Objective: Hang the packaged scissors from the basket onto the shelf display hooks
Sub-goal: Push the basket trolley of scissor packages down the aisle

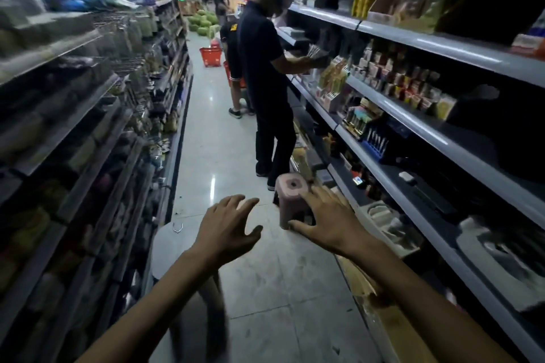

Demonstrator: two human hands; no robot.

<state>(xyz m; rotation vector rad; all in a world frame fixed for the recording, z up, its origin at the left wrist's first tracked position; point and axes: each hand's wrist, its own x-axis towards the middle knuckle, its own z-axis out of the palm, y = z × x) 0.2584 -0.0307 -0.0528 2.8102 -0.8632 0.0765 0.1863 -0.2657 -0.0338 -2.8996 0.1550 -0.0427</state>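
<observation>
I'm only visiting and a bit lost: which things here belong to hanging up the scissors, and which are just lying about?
For the job: left hand and right hand, both open and empty; shelf; perhaps the red basket. No scissors show.
Lying about: pink stool, watermelons, another person.

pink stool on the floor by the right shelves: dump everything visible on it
The pink stool is small and plastic-looking, with a rounded square top and a dark round hole in its middle. It stands upright on the tiled floor, close to the base of the right shelving. The right hand, fingers spread, overlaps its right side and lower edge in the picture; whether it touches the stool cannot be told.
</observation>
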